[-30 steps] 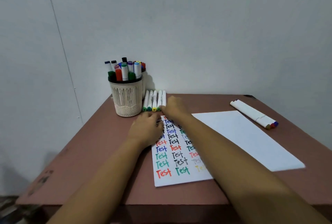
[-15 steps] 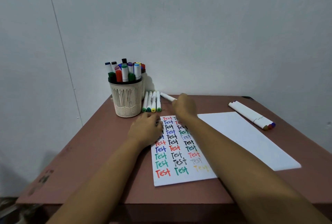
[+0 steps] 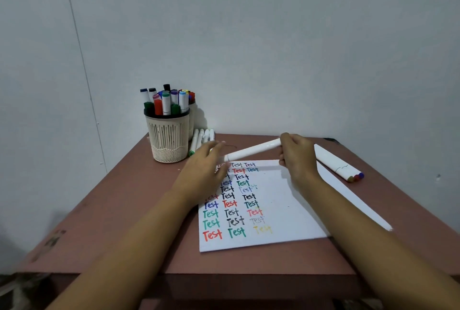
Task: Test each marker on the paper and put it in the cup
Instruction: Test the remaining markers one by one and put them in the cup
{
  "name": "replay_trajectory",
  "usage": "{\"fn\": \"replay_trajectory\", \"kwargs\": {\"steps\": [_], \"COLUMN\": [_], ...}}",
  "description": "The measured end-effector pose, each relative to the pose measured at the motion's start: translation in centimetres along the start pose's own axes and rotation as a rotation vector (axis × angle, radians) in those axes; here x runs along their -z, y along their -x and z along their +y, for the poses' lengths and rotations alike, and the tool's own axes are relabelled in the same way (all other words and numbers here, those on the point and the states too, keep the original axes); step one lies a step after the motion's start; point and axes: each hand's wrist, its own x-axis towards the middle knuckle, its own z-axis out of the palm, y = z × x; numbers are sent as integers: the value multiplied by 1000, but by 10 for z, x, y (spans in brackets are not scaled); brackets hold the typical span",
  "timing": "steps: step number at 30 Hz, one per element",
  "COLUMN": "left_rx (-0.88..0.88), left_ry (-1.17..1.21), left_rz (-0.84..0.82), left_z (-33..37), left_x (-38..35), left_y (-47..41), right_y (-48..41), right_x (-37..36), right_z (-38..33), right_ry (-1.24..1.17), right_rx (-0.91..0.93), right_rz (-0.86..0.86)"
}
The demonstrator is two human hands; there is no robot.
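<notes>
The right hand [image 3: 297,158] grips a white marker [image 3: 254,151] by one end, fingers curled round the barrel. The marker is held in the air and slants down and away from that hand, toward the left hand [image 3: 204,173], over the top edge of the paper [image 3: 273,210]. The left hand sits at the marker's far end, with its fingers there. They are blurred, so I cannot tell whether they pinch the tip of the marker, only touch it, or stop just short.

The marker looks light and stiff, a smooth plastic tube that could slip or roll if held loosely. It should not break in a firm grip. I judge the best hold is as now: one hand round the barrel and the other pinching the cap end, so the two can be pulled apart in a straight line. For writing, a hold nearer the nib would steady it.

The cup [image 3: 169,138] stands beyond the left hand, well apart from the right, and is already crowded with markers. A dropped marker may need guiding into a gap.

The marker's cap colour is hidden by the blur at the left fingers. The left hand and forearm cover the first column of "Test" words. A few more markers [image 3: 201,138] lie beside the cup, beyond the left hand, their near ends partly hidden behind it. Three others [image 3: 336,163] lie just past the right hand.
</notes>
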Motion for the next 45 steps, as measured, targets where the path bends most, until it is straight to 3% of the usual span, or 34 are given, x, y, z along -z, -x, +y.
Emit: {"fn": "replay_trajectory", "kwargs": {"steps": [5, 9, 14, 28, 32, 35, 38, 41, 45], "left_rx": [-62, -86, -143, -111, -1, 186, 385, 510, 596], "left_ry": [-79, -53, 1, 180, 130, 250, 379, 462, 493], "left_rz": [-18, 9, 0, 74, 45, 40, 143, 171, 124], "left_z": [6, 8, 16, 14, 10, 11, 4, -6, -13], "left_x": [0, 1, 0, 4, 3, 6, 4, 3, 1], "left_y": [0, 0, 0, 1, -2, -4, -11, -16, -17], "right_y": [10, 13, 22, 20, 16, 4, -9, -13, -13], "right_x": [-6, -10, -20, -17, -17, -9, 0, 1, -3], "right_z": [6, 1, 9, 10, 7, 4, 10, 19, 29], "right_ry": [-214, -564, -357, -451, -469, -691, -767, -641, -280], "right_rx": [-159, -292, -257, -164, -163, -212, -243, -224, -127], "right_rz": [2, -176, -453, -518, -400, -211, -143, -156, -170]}}
